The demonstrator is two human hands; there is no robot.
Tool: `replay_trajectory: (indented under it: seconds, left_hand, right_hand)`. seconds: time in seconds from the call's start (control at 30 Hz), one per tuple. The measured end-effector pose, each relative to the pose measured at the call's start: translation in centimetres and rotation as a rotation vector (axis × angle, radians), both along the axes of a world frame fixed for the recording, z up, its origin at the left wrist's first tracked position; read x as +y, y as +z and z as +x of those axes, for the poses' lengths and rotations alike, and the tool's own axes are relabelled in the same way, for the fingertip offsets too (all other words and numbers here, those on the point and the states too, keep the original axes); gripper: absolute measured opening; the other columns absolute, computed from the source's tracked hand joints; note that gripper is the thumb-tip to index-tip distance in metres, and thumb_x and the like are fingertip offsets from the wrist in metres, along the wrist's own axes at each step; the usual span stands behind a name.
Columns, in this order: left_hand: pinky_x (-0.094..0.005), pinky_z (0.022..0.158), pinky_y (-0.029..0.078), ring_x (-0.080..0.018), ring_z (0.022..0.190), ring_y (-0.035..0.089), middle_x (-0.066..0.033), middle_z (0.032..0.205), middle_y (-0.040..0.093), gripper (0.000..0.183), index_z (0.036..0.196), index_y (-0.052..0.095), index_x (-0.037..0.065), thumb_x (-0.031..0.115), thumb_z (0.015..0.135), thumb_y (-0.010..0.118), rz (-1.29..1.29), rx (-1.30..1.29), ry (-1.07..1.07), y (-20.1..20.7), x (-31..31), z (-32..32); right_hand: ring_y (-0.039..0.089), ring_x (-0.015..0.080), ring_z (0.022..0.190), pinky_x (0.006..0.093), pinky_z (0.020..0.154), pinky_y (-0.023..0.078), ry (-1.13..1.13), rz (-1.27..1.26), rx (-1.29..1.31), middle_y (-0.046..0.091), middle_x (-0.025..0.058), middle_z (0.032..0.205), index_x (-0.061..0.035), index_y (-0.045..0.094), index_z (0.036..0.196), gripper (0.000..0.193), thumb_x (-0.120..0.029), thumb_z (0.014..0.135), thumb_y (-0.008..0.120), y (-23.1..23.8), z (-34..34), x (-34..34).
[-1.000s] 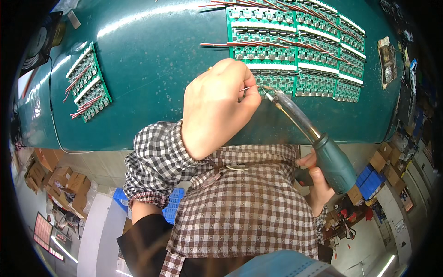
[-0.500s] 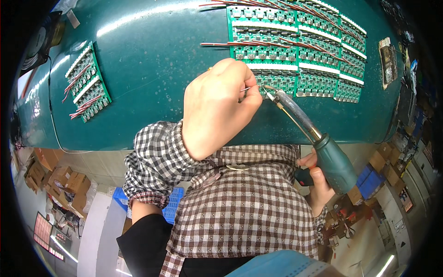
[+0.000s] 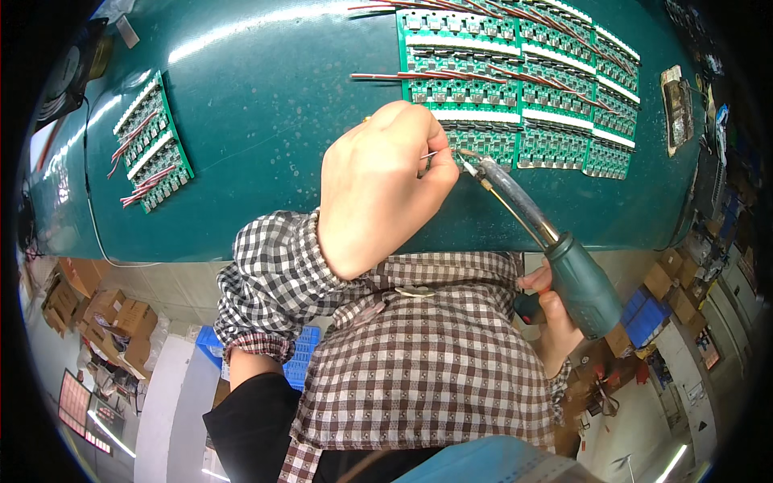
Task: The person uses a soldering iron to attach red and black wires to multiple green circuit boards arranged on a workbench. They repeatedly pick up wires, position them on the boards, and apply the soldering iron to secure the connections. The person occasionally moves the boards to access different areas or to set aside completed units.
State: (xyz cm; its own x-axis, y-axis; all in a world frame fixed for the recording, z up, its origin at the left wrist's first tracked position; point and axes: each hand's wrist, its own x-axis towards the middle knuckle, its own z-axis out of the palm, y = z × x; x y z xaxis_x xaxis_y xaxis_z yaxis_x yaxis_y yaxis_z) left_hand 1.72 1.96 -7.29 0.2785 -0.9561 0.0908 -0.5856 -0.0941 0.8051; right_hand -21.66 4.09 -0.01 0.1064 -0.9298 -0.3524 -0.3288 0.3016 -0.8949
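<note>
Hardly anything shifts from the earlier frame; both hands keep their places. The left hand (image 3: 382, 181) pinches a thin strand (image 3: 428, 154) between thumb and finger; the right hand (image 3: 561, 330) grips a green-handled soldering tool (image 3: 583, 282), its tip beside those fingertips, near the circuit boards (image 3: 475, 138) on the tabletop (image 3: 258, 173).

Green table (image 3: 258, 121), circuit boards (image 3: 554, 146) in two groups

Left hand (image 3: 380, 181) back up, fingers (image 3: 439, 171) pinched together; right hand (image 3: 559, 332) curled in grip.
</note>
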Motion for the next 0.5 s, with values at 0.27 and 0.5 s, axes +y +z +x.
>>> replay_trajectory:
  seconds: [0.27,0.5]
  left_hand:
    - [-0.0275,0.052,0.044,-0.0141,0.056,0.051,-0.0030,0.067,0.053,0.014,0.073,0.057,0.006,-0.001,0.068,0.068,0.001,0.001,-0.008,-0.1,0.0,0.0]
    - [-0.0280,0.052,0.044,-0.0148,0.056,0.050,-0.0030,0.066,0.053,0.014,0.073,0.057,0.006,-0.001,0.068,0.068,0.005,0.004,-0.005,0.0,-0.1,-0.1]
  right_hand:
    - [0.062,0.0244,0.073,0.0377,0.075,0.051,-0.025,0.017,-0.009,0.060,0.0129,0.078,0.0057,0.059,0.097,0.042,-0.029,0.078,0.074,0.2,0.3,0.1]
    - [0.064,0.0263,0.080,0.0394,0.077,0.053,0.026,0.024,-0.055,0.063,0.0142,0.085,0.0061,0.060,0.100,0.034,-0.017,0.079,0.074,0.3,-1.1,0.2]
